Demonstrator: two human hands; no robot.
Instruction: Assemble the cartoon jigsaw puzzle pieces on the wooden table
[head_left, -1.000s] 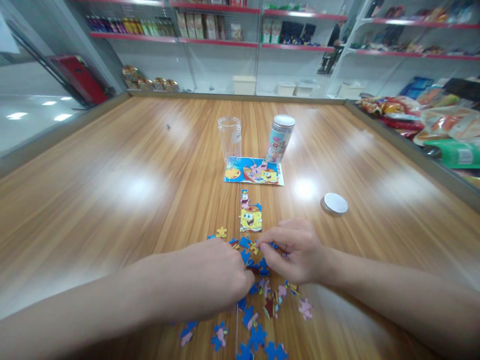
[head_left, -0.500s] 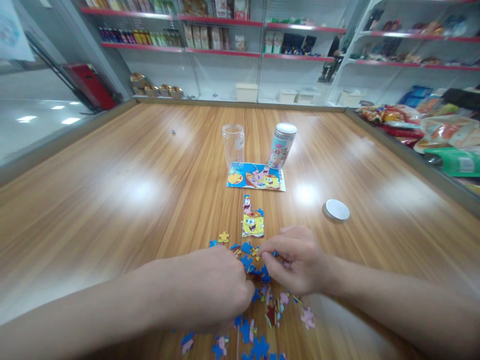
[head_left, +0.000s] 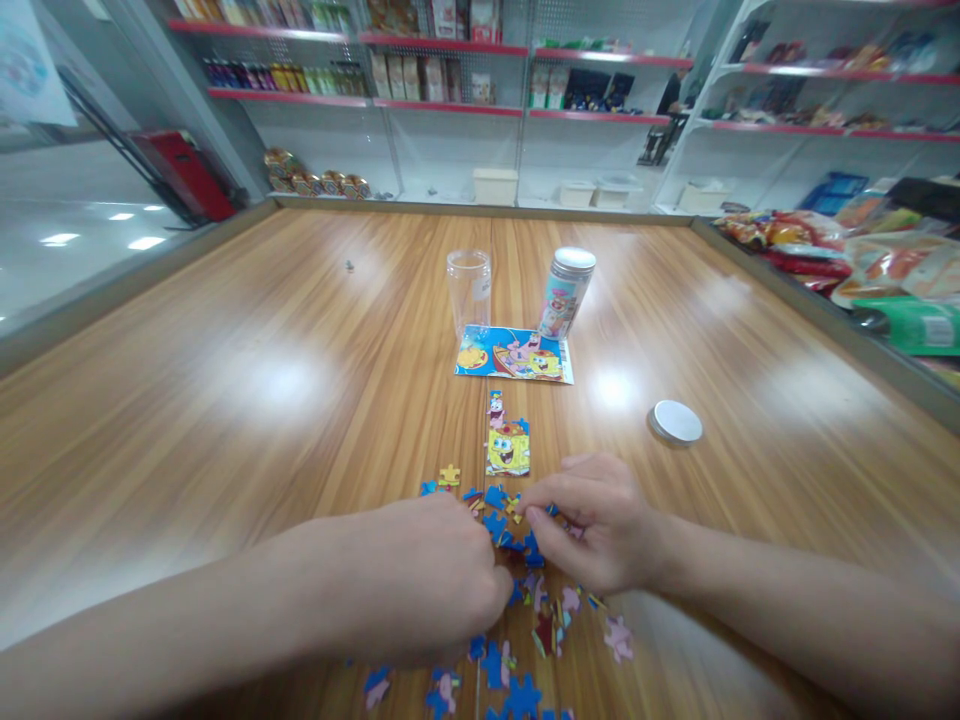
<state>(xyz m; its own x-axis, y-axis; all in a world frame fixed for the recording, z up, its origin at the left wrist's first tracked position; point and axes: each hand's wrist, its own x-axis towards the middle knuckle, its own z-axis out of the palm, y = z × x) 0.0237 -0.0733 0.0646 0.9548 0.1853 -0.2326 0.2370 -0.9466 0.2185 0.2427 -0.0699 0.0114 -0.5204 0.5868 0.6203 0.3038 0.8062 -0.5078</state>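
Observation:
Loose jigsaw puzzle pieces (head_left: 522, 694), mostly blue with some pink and yellow, lie scattered around and below both hands. Over the left of the pile, my left hand (head_left: 427, 580) is closed with its back towards me; its fingertips and anything in them are hidden. My right hand (head_left: 592, 520) is closed in a pinch at the pile's right side, with a small yellow puzzle piece (head_left: 514, 507) at its fingertips. Just beyond the hands lies a joined section (head_left: 508, 450) showing a yellow cartoon face, with a narrow pink strip (head_left: 496, 408) attached above its left side.
Behind the joined section lies a picture card (head_left: 514, 355). A clear jar (head_left: 469, 290) and a printed tube with a silver lid (head_left: 568, 292) stand at its far edge. A round silver lid (head_left: 676, 422) lies to the right. Packaged goods (head_left: 900, 265) border the table's right side.
Both hands hold nearly the same position over the pieces. The whole view has shifted very slightly; nothing on the table has visibly moved.

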